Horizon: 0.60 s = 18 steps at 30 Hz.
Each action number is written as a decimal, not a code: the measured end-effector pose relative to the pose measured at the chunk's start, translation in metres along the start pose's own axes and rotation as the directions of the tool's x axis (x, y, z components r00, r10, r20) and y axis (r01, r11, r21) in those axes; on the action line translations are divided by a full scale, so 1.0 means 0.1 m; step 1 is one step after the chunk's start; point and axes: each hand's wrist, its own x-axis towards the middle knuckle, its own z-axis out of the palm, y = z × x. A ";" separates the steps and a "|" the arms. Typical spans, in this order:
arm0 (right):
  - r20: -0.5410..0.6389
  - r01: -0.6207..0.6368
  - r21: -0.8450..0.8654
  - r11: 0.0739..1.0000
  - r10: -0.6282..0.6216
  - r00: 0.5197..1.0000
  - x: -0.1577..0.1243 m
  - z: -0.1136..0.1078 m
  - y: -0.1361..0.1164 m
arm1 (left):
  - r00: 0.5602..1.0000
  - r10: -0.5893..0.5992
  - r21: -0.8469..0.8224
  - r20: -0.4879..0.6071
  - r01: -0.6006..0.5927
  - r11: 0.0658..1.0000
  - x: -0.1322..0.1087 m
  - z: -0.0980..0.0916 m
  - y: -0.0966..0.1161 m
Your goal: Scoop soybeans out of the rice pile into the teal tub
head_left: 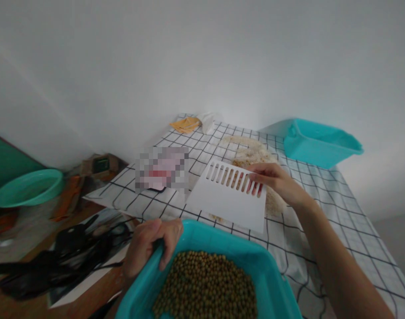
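My left hand (155, 241) is closed over the left rim of a teal plastic tub (222, 237) in the foreground. A layer of small round brown-green pellets (209, 283) lies inside it. Beyond the tub, my right hand (277, 181) pinches the slotted far edge of a flat white plastic board (229, 201), its thumb and fingers on either side. Tilted, the board hangs above the table, and its row of long slots lets some of the surface behind show through. A pale crumbly heap (255, 150) is spread on the cloth behind and beside the board, partly covered by it.
A black-and-white checked cloth (335, 212) covers the table. Another teal tub (322, 141) stands at the back right, near the wall. A pixelated phone-like object (164, 168) and a yellow cloth (185, 125) lie left. Black bags (69, 248) and a green basin (29, 188) sit lower left.
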 end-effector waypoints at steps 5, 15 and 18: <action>0.010 0.006 0.012 1.000 -0.006 1.000 0.00 0.01 -0.01 | 1.000 0.005 0.044 -0.013 -0.005 0.999 0.03 0.02 0.05; 0.066 0.022 0.035 0.999 -0.024 0.998 0.01 0.03 -0.01 | 0.999 -0.037 0.022 0.008 0.037 0.999 0.00 -0.04 0.03; 0.064 0.027 0.034 0.999 -0.029 0.998 0.01 0.03 -0.02 | 0.999 -0.051 0.018 0.006 0.051 0.999 0.00 -0.04 0.04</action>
